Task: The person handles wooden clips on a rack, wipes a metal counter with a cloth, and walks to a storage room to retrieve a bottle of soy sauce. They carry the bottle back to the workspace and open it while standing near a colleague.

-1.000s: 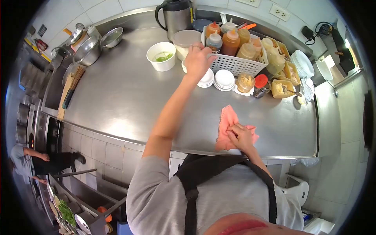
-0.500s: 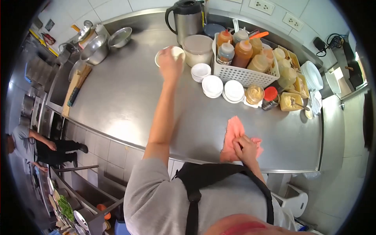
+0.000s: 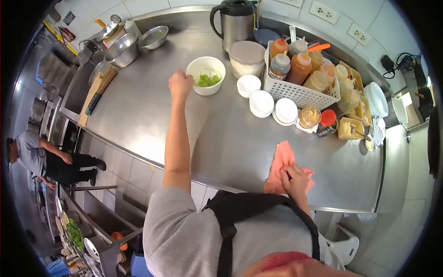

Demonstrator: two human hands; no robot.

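Just left of a round white tub (image 3: 215,63) with green leaves (image 3: 207,81) in it, my left hand (image 3: 180,84) is closed above the steel counter (image 3: 221,134). What its fingers hold, if anything, cannot be made out. Near the counter's front edge, my right hand (image 3: 294,179) is closed on a pink cloth (image 3: 279,169) that lies crumpled on the steel. Behind the tub's right side stands a larger lidded container (image 3: 247,59), with small white cups (image 3: 261,103) in front of it.
A white basket (image 3: 300,94) of sauce bottles stands at the back right, beside yellow containers (image 3: 350,128) and a red-lidded jar (image 3: 328,118). A steel jug (image 3: 237,25) is at the back. Metal bowls (image 3: 123,50) and a knife (image 3: 93,102) lie left. Another person (image 3: 34,152) stands far left.
My left hand has moved left off the white tub, and the green leaves inside now show. The view has shifted slightly. My right hand stays on the pink cloth.
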